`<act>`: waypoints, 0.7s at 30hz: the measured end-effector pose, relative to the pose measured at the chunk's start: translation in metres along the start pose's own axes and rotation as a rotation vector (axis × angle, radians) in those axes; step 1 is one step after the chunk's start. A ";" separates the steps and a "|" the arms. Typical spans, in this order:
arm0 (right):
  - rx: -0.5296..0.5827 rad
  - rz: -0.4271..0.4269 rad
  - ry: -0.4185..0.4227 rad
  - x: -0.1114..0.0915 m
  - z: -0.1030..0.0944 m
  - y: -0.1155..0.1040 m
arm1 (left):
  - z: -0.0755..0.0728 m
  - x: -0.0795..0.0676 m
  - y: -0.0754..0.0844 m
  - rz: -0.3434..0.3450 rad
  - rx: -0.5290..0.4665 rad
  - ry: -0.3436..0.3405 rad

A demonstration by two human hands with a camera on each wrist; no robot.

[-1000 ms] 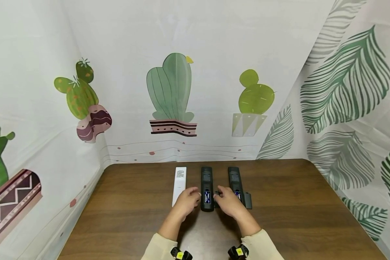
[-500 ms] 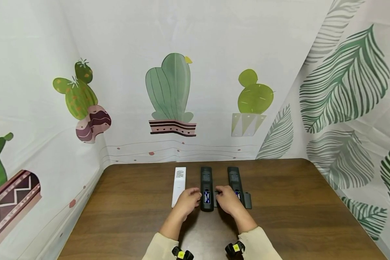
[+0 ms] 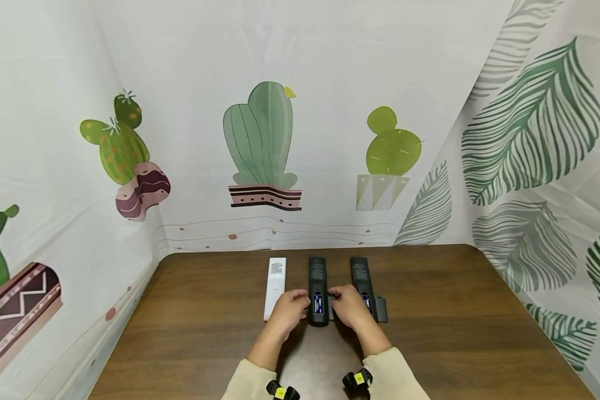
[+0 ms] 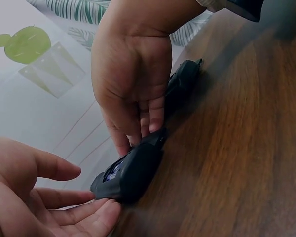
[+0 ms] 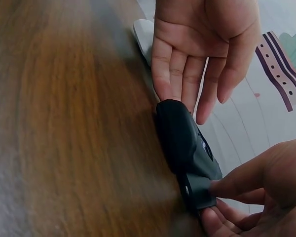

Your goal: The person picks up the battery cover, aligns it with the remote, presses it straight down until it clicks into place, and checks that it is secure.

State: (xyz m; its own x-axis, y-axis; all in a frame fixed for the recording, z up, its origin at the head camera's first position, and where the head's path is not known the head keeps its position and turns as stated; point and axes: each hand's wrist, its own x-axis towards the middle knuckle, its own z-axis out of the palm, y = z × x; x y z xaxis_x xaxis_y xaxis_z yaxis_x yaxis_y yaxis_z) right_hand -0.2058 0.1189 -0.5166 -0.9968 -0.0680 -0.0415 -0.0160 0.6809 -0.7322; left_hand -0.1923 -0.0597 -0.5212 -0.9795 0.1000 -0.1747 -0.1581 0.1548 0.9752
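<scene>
A black remote control (image 3: 317,275) lies back up in the middle, its battery bay uncovered with blue batteries (image 3: 318,304) inside. My left hand (image 3: 286,312) is at its left side. In the left wrist view, that hand's fairly straight fingertips (image 4: 106,212) touch the remote's edge while the thumb stays apart. On the other side, my right hand (image 3: 352,308) pinches a dark battery cover (image 5: 200,189) between thumb and fingers, right beside the remote. A second black remote (image 3: 360,272), also with batteries showing, lies to the right, partly hidden by the right hand.
A white remote (image 3: 275,280) lies left of the left hand. Another dark battery cover (image 3: 381,309) rests beside the right-hand remote. All lie on a brown wooden table (image 3: 195,316), with a cactus-printed cloth (image 3: 325,139) behind its far edge.
My right hand and sleeve have shifted slightly left, and its index finger has come nearer the middle remote. The left hand stays almost still at the remote's side.
</scene>
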 end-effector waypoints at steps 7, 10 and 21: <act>0.009 -0.030 0.000 0.003 0.001 0.002 | 0.001 0.001 -0.002 0.009 -0.022 0.014; 0.024 -0.039 0.002 0.004 0.002 0.002 | 0.002 0.002 -0.003 0.024 -0.011 0.033; 0.097 0.023 -0.027 0.003 0.003 -0.002 | 0.006 0.003 -0.006 0.069 0.012 0.048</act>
State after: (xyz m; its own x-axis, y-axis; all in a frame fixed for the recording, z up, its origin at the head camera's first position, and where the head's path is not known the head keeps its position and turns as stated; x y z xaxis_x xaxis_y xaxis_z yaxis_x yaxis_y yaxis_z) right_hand -0.2082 0.1155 -0.5175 -0.9943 -0.0737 -0.0765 0.0160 0.6085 -0.7934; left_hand -0.1934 -0.0542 -0.5281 -0.9929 0.0638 -0.1003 -0.0890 0.1607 0.9830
